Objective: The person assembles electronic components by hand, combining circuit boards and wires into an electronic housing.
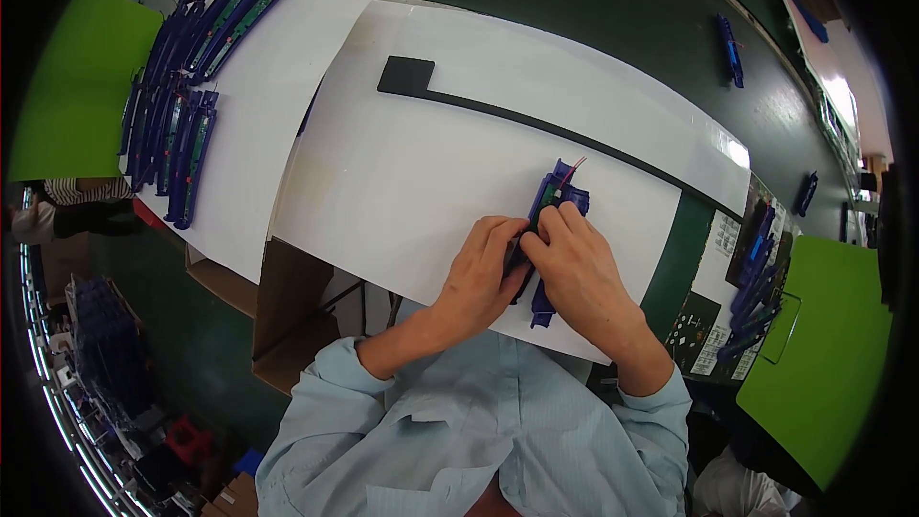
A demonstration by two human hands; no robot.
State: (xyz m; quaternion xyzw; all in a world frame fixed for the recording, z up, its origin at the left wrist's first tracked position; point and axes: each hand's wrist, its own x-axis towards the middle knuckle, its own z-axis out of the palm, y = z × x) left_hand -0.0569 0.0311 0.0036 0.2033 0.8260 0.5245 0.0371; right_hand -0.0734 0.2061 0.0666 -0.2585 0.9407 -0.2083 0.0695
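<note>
On the white work surface (431, 191) lies a long blue plastic housing (543, 309), tilted slightly, its far end pointing away from me. A green circuit board (549, 195) shows inside that end, with a thin red wire (576, 169) sticking out. My left hand (483, 263) is closed at the housing's left side, fingers and thumb pinching a narrow dark piece (514, 257) against it. From the right, my right hand (582, 273) is closed over the middle of the housing, its fingertips pressed down close to the left ones. Both hands hide the housing's middle.
Several blue housings with green boards (182, 115) are piled at the left on white sheeting. A black strip (574, 141) with a square end crosses the table beyond my hands. More blue parts (756, 278) lie at the right, beside a green panel (828, 345). An open cardboard box (292, 306) stands below left.
</note>
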